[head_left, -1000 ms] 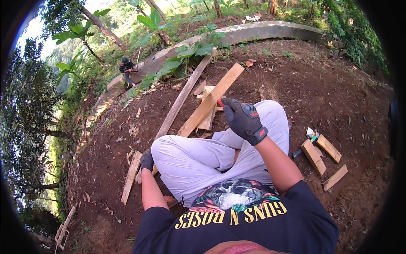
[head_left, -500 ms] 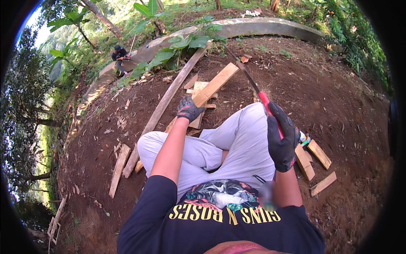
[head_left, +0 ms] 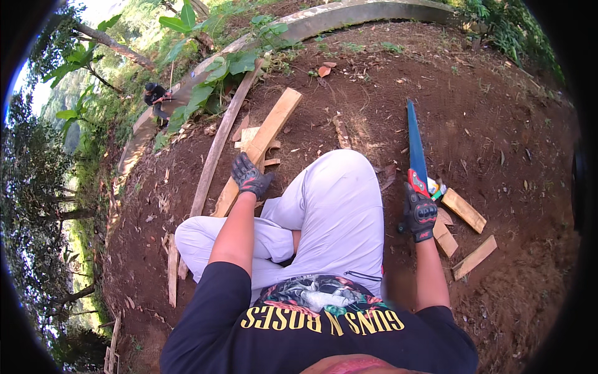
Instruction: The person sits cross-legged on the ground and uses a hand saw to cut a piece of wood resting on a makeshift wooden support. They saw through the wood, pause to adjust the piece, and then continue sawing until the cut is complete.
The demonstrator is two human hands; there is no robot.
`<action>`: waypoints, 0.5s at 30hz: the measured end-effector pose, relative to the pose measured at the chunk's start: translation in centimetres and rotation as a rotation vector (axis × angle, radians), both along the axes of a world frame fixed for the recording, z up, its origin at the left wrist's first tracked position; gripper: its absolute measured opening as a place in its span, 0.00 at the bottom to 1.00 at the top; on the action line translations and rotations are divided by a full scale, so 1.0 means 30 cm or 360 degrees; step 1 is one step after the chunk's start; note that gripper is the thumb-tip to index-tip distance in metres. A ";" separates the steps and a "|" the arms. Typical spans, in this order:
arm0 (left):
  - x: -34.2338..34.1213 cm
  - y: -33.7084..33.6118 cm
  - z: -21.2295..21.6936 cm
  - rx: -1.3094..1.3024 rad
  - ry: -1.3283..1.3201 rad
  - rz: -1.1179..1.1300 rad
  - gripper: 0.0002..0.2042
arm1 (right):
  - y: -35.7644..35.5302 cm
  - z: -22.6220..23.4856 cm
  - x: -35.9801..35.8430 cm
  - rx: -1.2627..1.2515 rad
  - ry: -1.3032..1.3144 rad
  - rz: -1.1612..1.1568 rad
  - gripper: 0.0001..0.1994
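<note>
Gloved right hand [head_left: 420, 215] is closed around the red-and-black handle of a blue-bladed handsaw [head_left: 414, 146], whose blade lies flat on the bare red-brown soil [head_left: 498, 112], pointing away from the seated person. Gloved left hand [head_left: 249, 176] rests with fingers curled down onto the near end of a long pale wooden plank [head_left: 261, 146]; this grip looks like pressing rather than a full grasp, and whether the fingers wrap under the edge cannot be told.

Judgement on the work in hand: the plank appears to be steadied while the saw is grounded at the side. Done well, the saw should be kept with its teeth turned away from the leg in pale trousers [head_left: 336, 206], and the plank held firm near the point of work so it does not rock on the uneven soil.

Surroundings: a thin wooden batten [head_left: 218, 146] lies beside the plank on its left, close alongside. Three short wooden offcuts [head_left: 464, 210] sit just beside the right hand, one apparently touching the saw handle area; these crowd the saw. Small scraps lie beyond the plank. A curved concrete kerb [head_left: 349, 15] borders the plot. Another person [head_left: 152, 96] crouches well apart, near the kerb.
</note>
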State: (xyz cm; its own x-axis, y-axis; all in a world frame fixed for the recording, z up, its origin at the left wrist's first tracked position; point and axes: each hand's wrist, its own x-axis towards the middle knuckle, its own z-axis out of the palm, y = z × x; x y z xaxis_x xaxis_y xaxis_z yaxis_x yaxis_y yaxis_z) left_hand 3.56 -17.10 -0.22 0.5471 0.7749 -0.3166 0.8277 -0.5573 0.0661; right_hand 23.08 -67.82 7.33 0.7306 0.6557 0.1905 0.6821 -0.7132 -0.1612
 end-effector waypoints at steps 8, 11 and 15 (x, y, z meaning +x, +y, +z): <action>-0.028 0.056 -0.040 -0.0020 0.0159 -0.0077 0.59 | -0.129 -0.057 0.078 -0.0244 0.0104 0.0306 0.21; -0.004 0.056 -0.040 0.0026 0.0228 -0.0097 0.58 | -0.195 -0.085 0.073 -0.0207 0.0174 0.0275 0.21; 0.007 0.065 -0.064 0.0092 0.0164 -0.0150 0.58 | -0.201 -0.087 0.077 -0.0159 0.0039 0.0339 0.20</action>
